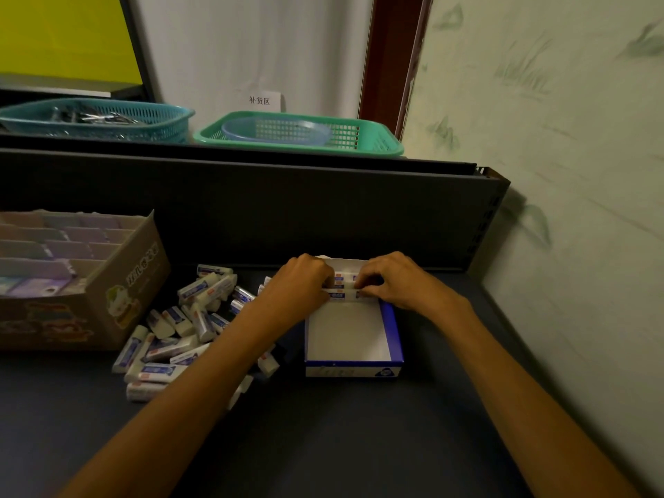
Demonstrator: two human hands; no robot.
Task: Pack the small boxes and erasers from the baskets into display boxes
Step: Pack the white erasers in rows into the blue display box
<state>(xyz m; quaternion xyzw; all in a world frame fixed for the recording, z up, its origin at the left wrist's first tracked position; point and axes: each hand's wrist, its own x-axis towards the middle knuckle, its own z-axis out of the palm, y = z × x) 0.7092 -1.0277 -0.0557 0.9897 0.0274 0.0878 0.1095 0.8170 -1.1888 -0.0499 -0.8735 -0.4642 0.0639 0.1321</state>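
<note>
Now both hands, left (305, 282) and right (391, 278), grip white blue-labelled erasers (339, 286) at far end of white-and-blue display box (391, 325).

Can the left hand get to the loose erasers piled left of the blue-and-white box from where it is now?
Probably yes. The left hand is at the far end of the display box, and the pile of erasers lies in the open just left of that forearm, with nothing over it.
</note>
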